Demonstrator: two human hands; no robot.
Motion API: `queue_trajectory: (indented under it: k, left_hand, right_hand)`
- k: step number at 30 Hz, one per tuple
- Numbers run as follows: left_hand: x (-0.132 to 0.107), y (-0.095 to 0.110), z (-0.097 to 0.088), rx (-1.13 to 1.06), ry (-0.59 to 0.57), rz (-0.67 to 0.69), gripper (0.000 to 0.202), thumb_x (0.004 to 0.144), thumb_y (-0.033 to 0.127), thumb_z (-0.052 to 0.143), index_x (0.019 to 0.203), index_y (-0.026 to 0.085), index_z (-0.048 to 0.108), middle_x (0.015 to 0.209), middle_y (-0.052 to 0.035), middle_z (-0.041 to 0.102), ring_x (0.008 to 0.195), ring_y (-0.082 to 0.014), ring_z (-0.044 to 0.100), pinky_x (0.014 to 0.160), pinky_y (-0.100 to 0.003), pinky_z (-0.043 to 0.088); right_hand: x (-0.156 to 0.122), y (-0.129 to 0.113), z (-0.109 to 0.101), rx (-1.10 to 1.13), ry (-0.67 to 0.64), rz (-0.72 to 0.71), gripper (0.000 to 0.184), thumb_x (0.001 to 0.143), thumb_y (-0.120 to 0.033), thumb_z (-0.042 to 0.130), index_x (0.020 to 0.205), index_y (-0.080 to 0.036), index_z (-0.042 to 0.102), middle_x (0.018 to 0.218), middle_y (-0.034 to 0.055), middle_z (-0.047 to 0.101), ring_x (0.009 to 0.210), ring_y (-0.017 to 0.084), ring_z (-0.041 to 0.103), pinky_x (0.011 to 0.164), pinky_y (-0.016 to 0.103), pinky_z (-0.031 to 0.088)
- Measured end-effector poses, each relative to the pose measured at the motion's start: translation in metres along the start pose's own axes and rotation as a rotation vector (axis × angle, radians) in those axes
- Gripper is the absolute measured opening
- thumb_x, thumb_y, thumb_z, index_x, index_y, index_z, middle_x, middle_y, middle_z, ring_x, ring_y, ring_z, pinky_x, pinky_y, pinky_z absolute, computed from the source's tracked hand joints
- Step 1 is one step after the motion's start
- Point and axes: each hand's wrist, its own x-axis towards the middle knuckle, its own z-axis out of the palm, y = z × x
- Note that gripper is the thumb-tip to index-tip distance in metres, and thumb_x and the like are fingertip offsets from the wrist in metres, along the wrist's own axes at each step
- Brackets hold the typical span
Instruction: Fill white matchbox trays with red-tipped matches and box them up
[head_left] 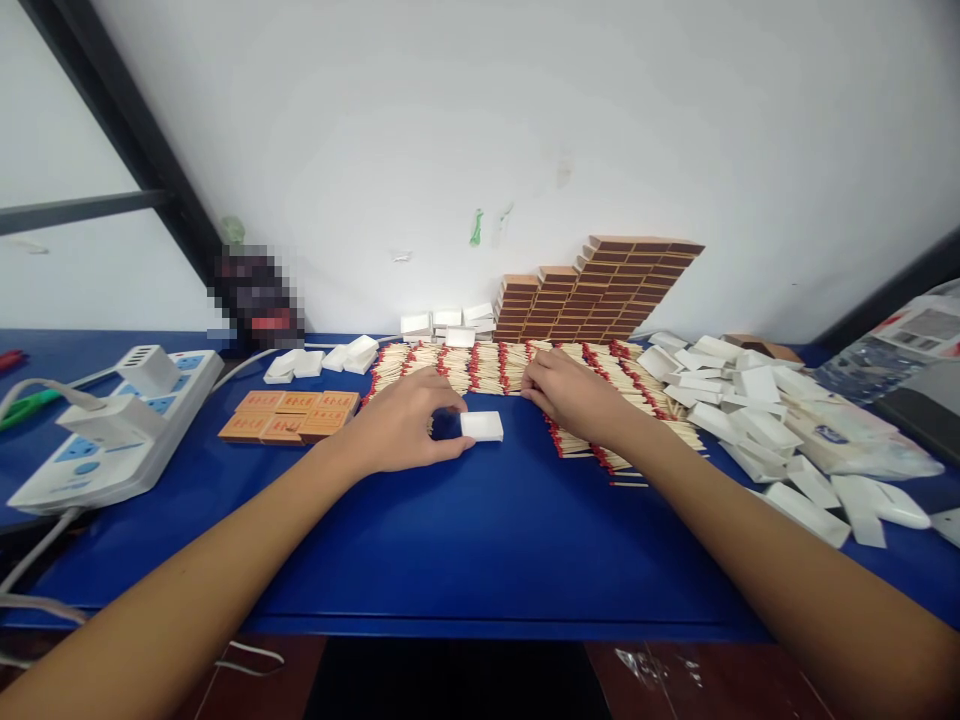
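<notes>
On the left of the blue tabletop (465,560) lie some orange boxes (291,412), and then the left hand (401,420), its grip pinched on one end of a small white tray (484,427) with no matches showing in it. Next come rows of loose matches (487,368), where the right hand (568,390) rests, though I cannot tell if its grip is together on any. Behind, a big stack of brown boxes (600,295) looks done, but all those matches and the pile of white trays (757,385) at the right look left to do.

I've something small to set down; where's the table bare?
Widest: the blue table between the forearms, in front of the matches. Smaller: between the power strip and orange boxes. Crowded: the right, under white trays, and along the back.
</notes>
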Motion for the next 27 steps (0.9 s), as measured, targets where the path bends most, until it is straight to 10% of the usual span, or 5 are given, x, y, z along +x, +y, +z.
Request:
queue_trajectory:
  k: [27]
  left_hand:
    - [0.002,-0.004,0.005,0.058,0.033,0.002,0.028,0.093,0.044,0.078,0.105,0.019,0.077,0.096,-0.0071,0.075,0.099,-0.0278,0.066,0.091,-0.043,0.051]
  right_hand:
    - [-0.002,-0.007,-0.001,-0.013,0.019,-0.013,0.020,0.106,-0.021,0.052,0.094,-0.016,0.068,0.104,0.0167,0.068,0.096,0.029,0.058,0.086,0.040,0.045]
